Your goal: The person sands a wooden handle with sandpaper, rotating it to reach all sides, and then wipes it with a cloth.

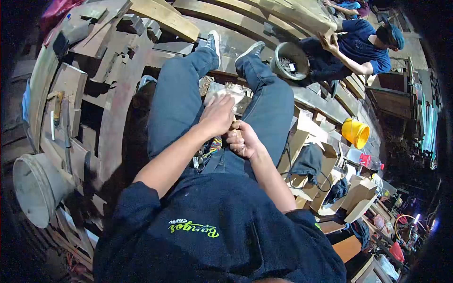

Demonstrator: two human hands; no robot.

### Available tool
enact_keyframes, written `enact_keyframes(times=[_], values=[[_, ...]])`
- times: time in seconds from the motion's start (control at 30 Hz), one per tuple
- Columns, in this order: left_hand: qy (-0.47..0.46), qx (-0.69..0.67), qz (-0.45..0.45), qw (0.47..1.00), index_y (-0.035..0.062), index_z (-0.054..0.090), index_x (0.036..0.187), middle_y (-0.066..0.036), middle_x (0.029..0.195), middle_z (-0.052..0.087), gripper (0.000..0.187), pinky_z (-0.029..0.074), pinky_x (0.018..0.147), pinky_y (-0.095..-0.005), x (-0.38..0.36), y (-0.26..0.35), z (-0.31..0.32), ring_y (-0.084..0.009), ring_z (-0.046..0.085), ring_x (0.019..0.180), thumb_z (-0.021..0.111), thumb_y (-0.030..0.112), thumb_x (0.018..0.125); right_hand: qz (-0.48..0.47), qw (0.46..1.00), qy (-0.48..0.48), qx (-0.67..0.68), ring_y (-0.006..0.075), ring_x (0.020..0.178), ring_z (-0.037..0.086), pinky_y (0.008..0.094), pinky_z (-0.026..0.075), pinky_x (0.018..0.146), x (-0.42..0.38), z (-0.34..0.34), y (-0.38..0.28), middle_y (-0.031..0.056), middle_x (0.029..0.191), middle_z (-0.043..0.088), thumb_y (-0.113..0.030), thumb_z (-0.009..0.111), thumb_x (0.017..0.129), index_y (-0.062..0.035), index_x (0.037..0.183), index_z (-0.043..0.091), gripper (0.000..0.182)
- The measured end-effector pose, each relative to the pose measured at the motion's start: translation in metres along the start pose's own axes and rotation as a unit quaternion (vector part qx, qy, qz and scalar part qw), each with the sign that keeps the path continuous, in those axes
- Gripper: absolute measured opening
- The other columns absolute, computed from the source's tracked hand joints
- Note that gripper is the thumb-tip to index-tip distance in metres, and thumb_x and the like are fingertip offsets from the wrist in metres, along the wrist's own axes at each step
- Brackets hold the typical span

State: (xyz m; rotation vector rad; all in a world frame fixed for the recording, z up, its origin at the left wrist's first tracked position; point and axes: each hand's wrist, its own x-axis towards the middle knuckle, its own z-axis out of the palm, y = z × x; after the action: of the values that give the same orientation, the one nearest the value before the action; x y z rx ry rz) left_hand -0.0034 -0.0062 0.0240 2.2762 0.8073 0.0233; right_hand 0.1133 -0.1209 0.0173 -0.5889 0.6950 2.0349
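My left hand point(219, 114) lies over a pale, whitish piece point(241, 92) between my thighs, its fingers together and bent over it. Whether that piece is cloth or something stiffer I cannot make out. Just below and to the right, close against the left, my right hand point(243, 139) is closed in a fist. A short light-brown, handle-like part point(236, 129) shows at its fingers; the rest is hidden. A multicoloured braided cord point(215, 145) hangs near my waist beside my left wrist.
A co-worker in a dark shirt point(361, 45) handles a wooden plank point(302, 14) at upper right. Near them stands a grey bucket point(278, 66). A yellow bucket point(355, 133) and cardboard boxes point(309, 127) lie right; timber, tools and a whitish bucket point(35, 188) left.
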Motion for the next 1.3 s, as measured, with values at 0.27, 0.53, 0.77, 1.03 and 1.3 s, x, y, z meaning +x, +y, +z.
enact_keyframes(times=[0.27,0.53,0.77,1.03,1.3], values=[[0.041,-0.013,-0.014,0.999,-0.0012,0.047,0.138,-0.022,0.146,0.045,0.045,0.024,0.115,-0.0534,0.002,-0.004,0.005,-0.0343,0.038,0.139,0.043,0.023,0.1,-0.012,1.0,0.004,0.001,0.008,0.037,0.037,0.0219,0.029,0.029,-0.002,0.004,0.003,0.0022,0.059,0.046,-0.022,0.047,0.09,-0.0064,0.074,0.046,0.022],[0.063,0.009,-0.02,0.998,-0.0024,0.048,0.137,-0.025,0.143,0.047,0.045,0.028,0.115,-0.0481,0.008,-0.009,0.007,-0.0368,0.041,0.137,0.044,0.024,0.101,-0.016,0.999,-0.027,0.005,0.0075,0.037,0.037,0.0216,0.031,0.03,0.002,0.004,0.001,0.0021,0.06,0.045,-0.02,0.046,0.09,-0.0059,0.071,0.044,0.024],[-0.045,-0.374,-0.105,0.92,-0.001,0.056,0.131,-0.015,0.134,0.058,0.045,0.04,0.108,-0.0375,0.0,0.007,-0.064,-0.0211,0.052,0.128,0.038,0.032,0.105,-0.137,0.984,0.004,-0.112,0.0061,0.043,0.033,0.0208,0.028,0.035,-0.004,0.011,0.012,-0.001,0.066,0.043,-0.015,0.048,0.092,-0.0099,0.1,0.048,0.009],[0.095,-0.815,-0.166,0.547,0.0058,0.033,0.147,-0.016,0.145,0.045,0.058,0.041,0.105,-0.0576,-0.032,-0.008,-0.093,-0.0385,0.042,0.135,0.031,0.046,0.105,-0.501,0.564,0.142,-0.64,0.0243,0.076,0.058,0.0374,0.051,0.067,-0.011,0.066,0.053,0.0131,0.089,0.054,-0.009,0.059,0.086,-0.002,0.124,0.036,0.045],[0.074,-0.897,-0.122,0.419,0.0077,0.048,0.122,-0.023,0.104,0.062,0.037,0.057,0.072,-0.0462,-0.048,-0.012,-0.07,-0.0374,0.065,0.085,0.033,0.035,0.102,-0.385,0.367,0.165,-0.831,0.0491,0.101,0.056,0.052,0.05,0.085,-0.039,0.106,0.112,0.0318,0.122,0.044,-0.007,0.067,0.075,0.0035,0.146,0.018,0.087]])
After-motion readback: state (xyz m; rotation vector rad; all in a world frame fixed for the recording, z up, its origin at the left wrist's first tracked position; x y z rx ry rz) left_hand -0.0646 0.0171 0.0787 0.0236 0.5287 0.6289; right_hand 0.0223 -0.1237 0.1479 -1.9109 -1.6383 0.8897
